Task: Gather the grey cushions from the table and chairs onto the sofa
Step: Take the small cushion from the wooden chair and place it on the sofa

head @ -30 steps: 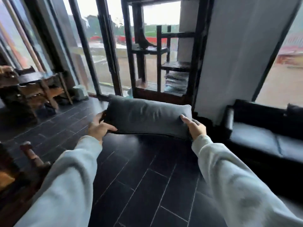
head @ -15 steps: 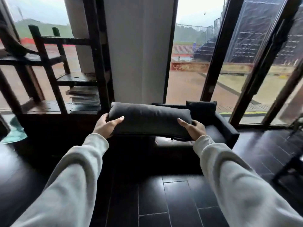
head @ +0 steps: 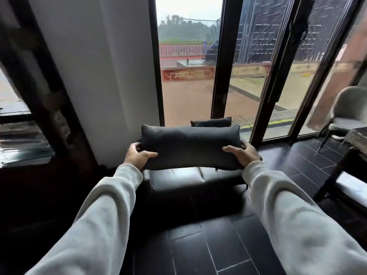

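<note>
I hold a long dark grey cushion (head: 189, 144) level in front of me, above the seat of a black leather sofa (head: 178, 178). My left hand (head: 138, 155) grips its left end and my right hand (head: 243, 153) grips its right end, thumbs on top. A small zip pull hangs from the cushion's lower edge. Behind it, another dark cushion (head: 211, 122) leans at the back of the sofa, mostly hidden by the one I carry.
A white wall pillar (head: 103, 76) rises left of the sofa, with a dark wooden shelf unit (head: 29, 116) further left. Tall glass doors (head: 258, 76) stand behind. A pale chair (head: 347, 112) and a table edge (head: 357, 139) are at the right. Dark tiled floor (head: 218, 251) lies below.
My view has swung right and I have come closer to the sofa. The cushion stays in both hands and now hangs over the sofa seat.
</note>
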A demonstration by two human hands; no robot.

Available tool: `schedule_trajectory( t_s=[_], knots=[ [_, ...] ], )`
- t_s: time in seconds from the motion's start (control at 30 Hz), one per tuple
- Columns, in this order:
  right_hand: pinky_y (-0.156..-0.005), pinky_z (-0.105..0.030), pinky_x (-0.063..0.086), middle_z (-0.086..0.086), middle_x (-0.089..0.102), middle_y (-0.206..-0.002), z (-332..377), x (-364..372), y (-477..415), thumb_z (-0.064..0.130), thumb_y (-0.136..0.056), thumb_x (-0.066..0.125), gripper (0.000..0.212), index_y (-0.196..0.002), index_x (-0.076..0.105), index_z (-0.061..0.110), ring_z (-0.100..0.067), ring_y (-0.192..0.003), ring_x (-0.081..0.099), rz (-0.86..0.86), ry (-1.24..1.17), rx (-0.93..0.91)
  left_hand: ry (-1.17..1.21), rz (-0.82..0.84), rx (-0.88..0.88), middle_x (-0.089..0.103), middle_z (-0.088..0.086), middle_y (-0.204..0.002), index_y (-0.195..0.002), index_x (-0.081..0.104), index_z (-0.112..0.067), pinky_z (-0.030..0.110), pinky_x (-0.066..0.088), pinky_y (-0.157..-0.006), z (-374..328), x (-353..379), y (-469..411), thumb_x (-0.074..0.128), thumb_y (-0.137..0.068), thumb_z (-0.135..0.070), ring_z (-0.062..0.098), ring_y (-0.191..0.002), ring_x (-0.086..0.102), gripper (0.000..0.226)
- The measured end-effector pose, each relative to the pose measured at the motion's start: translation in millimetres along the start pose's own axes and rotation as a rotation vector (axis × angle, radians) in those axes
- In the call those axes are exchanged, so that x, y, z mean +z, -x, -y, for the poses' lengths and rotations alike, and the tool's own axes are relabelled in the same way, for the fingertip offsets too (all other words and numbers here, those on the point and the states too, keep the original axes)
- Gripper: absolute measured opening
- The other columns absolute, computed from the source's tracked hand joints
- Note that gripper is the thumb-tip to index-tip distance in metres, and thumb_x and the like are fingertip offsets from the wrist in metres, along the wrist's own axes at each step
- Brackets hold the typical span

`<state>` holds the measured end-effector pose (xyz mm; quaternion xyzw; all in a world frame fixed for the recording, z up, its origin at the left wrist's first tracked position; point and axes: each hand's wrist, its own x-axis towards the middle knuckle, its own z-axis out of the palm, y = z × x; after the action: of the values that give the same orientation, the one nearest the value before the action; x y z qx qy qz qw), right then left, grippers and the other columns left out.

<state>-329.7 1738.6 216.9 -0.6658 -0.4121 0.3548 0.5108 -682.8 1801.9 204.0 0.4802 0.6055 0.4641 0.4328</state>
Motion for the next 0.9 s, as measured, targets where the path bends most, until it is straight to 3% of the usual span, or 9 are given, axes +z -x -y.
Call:
schedule_trajectory(
  t_s=[0.1,0.2,0.3,0.4,0.57,0.67,0.73,0.8,0.9],
  knots=[
    [-0.097,-0.039,0.055,-0.011,0.067,-0.130,-3.8,-23.3,-61.6,0.028,-0.074,0.088,0.080,-0.145,0.054,0.017,-0.028,-0.114,0.066,0.031,0.004,0.005,0.018,0.000,-0.039,0.062,0.008,-0.131,-0.141,0.049,-0.011,0.032,0.053,-0.085,-13.3,48.1,-33.3,0.090,-0.067,-0.010,0.024,-0.112,0.063,0.085],
    [-0.102,-0.045,0.054,-0.013,0.066,-0.132,-4.2,-39.0,-118.4,0.023,-0.074,0.089,0.082,-0.146,0.052,0.013,-0.031,-0.116,0.064,0.010,-0.030,-0.012,0.042,-0.006,-0.041,0.062,0.010,-0.130,-0.140,0.047,-0.009,0.034,0.054,-0.087,-25.8,89.6,-67.6,0.091,-0.068,-0.017,0.024,-0.110,0.065,0.085],
    [-0.094,-0.040,0.057,-0.013,0.064,-0.131,-15.1,-46.9,-168.1,0.018,-0.072,0.090,0.085,-0.146,0.050,0.012,-0.030,-0.113,0.065,0.022,-0.029,0.008,0.077,-0.015,-0.065,0.062,0.009,-0.128,-0.139,0.047,-0.012,0.041,0.056,-0.095,-34.9,125.0,-104.7,0.092,-0.059,-0.035,0.023,-0.109,0.067,0.094],
    [-0.071,-0.023,0.056,-0.012,0.062,-0.127,-32.5,-47.8,-214.7,0.010,-0.070,0.090,0.089,-0.147,0.046,0.012,-0.023,-0.101,0.065,0.026,-0.033,0.045,0.041,0.008,-0.095,0.062,0.008,-0.126,-0.140,0.045,-0.011,0.046,0.055,-0.099,-37.9,157.3,-146.9,0.088,-0.054,-0.047,0.024,-0.109,0.066,0.102],
    [-0.053,-0.010,0.049,-0.009,0.066,-0.122,-64.3,-36.6,-292.2,0.023,-0.064,0.094,0.085,-0.139,0.053,0.014,-0.012,-0.092,0.064,-0.071,-0.101,0.120,0.016,0.056,-0.117,0.064,0.011,-0.122,-0.136,0.045,-0.007,0.039,0.056,-0.091,-25.2,215.4,-244.9,0.092,-0.067,-0.036,0.022,-0.103,0.067,0.088],
    [-0.070,-0.021,0.057,-0.005,0.068,-0.120,-79.3,-30.5,-340.3,0.038,-0.054,0.093,0.089,-0.132,0.056,0.018,-0.015,-0.097,0.069,-0.179,-0.234,0.174,-0.004,0.121,-0.098,0.063,0.010,-0.123,-0.128,0.046,-0.012,0.027,0.052,-0.074,-24.2,252.1,-310.6,0.092,-0.070,-0.034,0.017,-0.102,0.065,0.078],
    [-0.087,-0.034,0.059,-0.004,0.071,-0.120,-85.7,-29.0,-364.5,0.041,-0.049,0.092,0.093,-0.133,0.058,0.021,-0.020,-0.102,0.072,-0.225,-0.298,0.210,0.011,0.163,-0.084,0.061,0.009,-0.127,-0.134,0.045,-0.009,0.025,0.050,-0.077,-26.4,275.0,-344.8,0.092,-0.071,-0.030,0.019,-0.107,0.064,0.082],
    [-0.090,-0.038,0.060,-0.004,0.076,-0.117,-91.7,-28.4,-399.5,0.040,-0.048,0.091,0.082,-0.124,0.066,0.025,-0.021,-0.099,0.075,-0.244,-0.310,0.248,-0.011,0.249,-0.078,0.058,0.006,-0.131,-0.144,0.040,-0.009,0.023,0.050,-0.081,-30.9,305.8,-387.6,0.091,-0.073,-0.025,0.019,-0.113,0.061,0.089],
    [-0.097,-0.043,0.058,-0.001,0.076,-0.118,-101.4,-34.3,-445.5,0.043,-0.049,0.091,0.086,-0.128,0.066,0.024,-0.022,-0.105,0.073,-0.305,-0.307,0.298,-0.093,0.366,-0.031,0.058,0.005,-0.130,-0.147,0.043,-0.014,0.022,0.050,-0.084,-43.2,353.1,-443.2,0.088,-0.077,-0.023,0.019,-0.114,0.058,0.084]
  ],
)
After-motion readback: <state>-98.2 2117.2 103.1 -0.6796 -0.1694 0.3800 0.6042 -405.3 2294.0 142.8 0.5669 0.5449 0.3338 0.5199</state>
